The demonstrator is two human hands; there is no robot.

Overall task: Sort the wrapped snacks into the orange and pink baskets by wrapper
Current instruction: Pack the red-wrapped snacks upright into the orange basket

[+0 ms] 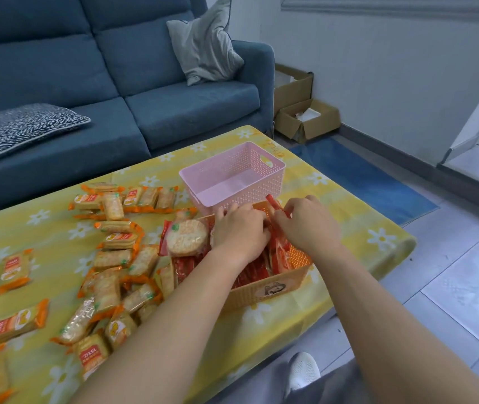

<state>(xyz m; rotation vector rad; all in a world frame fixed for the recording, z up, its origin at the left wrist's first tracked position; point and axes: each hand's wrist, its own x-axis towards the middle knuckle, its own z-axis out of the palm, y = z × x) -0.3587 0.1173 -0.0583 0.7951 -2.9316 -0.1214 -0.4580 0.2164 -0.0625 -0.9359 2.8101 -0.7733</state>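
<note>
Beside a blue sofa (174, 112), on the yellow flowered table (348, 228), a red-wrapped snack (274, 205) is pinched by the right hand (305, 225) above the packed orange plastic basket (264, 290). What the left hand (238, 228) holds cannot be told, as its fingers are buried among packets. If jostled, the round cracker pack (187, 237) at the rim could be tipped out.

Both hands reach into the orange woven-plastic basket (264, 290), which is full of red-wrapped snacks. The right hand (308, 225) pinches a long red wrapped snack (274, 203) standing upright. The left hand (239, 228) curls down among the red packets, its grip hidden. Just behind sits the pink perforated plastic basket (273, 182). Orange-wrapped rectangular crackers (110, 275) are scattered on the yellow daisy-print tablecloth (348, 228).
</note>
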